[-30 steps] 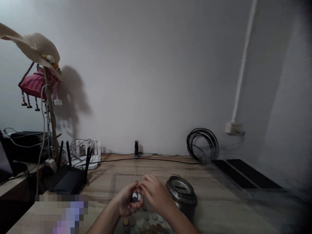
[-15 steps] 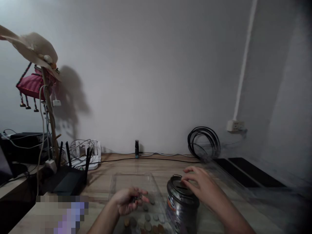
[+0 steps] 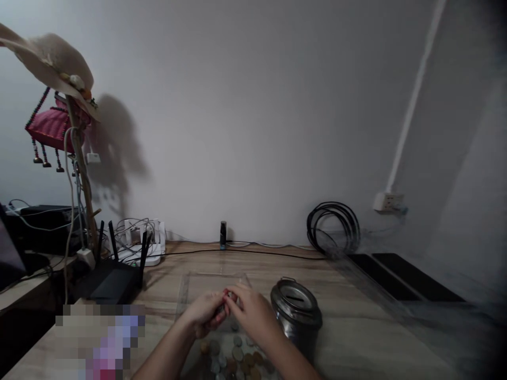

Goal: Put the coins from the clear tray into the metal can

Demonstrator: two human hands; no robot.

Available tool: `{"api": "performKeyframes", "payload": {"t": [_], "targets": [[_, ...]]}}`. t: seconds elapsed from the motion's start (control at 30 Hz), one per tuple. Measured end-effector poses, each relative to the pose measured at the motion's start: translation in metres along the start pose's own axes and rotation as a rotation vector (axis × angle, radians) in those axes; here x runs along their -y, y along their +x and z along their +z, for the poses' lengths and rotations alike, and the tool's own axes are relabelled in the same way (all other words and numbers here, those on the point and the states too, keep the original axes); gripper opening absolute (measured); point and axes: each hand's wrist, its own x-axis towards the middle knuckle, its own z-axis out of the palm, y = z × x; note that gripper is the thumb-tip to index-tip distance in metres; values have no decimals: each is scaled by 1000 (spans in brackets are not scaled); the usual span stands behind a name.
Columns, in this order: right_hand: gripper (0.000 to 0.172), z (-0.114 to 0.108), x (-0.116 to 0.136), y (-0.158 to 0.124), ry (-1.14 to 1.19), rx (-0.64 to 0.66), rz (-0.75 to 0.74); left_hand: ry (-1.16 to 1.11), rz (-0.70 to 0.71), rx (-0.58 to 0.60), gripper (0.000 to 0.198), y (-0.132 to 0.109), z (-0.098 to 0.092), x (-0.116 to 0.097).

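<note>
My left hand (image 3: 206, 315) is half curled, palm up, around small grey pieces that look like coins, largely hidden by its fingers. My right hand (image 3: 250, 311) meets it from the right, thumb and fingers pinched together at the left fingertips; what sits in that pinch is too small to make out. Just right of the right hand stands a round metal coin bank (image 3: 296, 311), its dark lid cut with a slot. Below both hands, several silver and brassy coins (image 3: 237, 353) lie in a clear plastic tray (image 3: 186, 287), partly covered by the forearms.
A black router (image 3: 113, 282) and a white router (image 3: 152, 256) with tangled cables stand at the left. A small dark bottle (image 3: 223, 235) and a coiled black cable (image 3: 332, 227) are by the wall. Two dark panels (image 3: 415, 277) lie on the right.
My right hand has moved left, away from the coin bank's lid, to my left hand. The slot in the lid now shows fully. The view has shifted slightly.
</note>
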Motion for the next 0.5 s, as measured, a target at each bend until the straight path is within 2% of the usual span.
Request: {"api": "performKeyframes", "payload": {"t": [0.1,0.17,0.23,0.3,0.37,0.43,0.5], "targets": [[18,10,0,4,64,10,21,-84,-53,72,42,-3,1,-3],[15,2,-4,5,93,-2,25,-178,-163,156,37,-3,-2,-5],[16,-17,-12,3,108,-90,17,-295,-270,244,28,-3,-5,-6],[17,-42,-27,-1,80,-216,3,-371,-311,301,19,-3,-7,-7],[17,-66,-48,-6,6,-275,16,-358,-304,317,26,-4,-8,-8],[15,-81,-71,-12,-59,-212,49,-293,-282,308,35,-4,-6,-7],[15,-88,-89,-16,-83,-128,86,-229,-248,297,34,-5,-4,-7]]}}
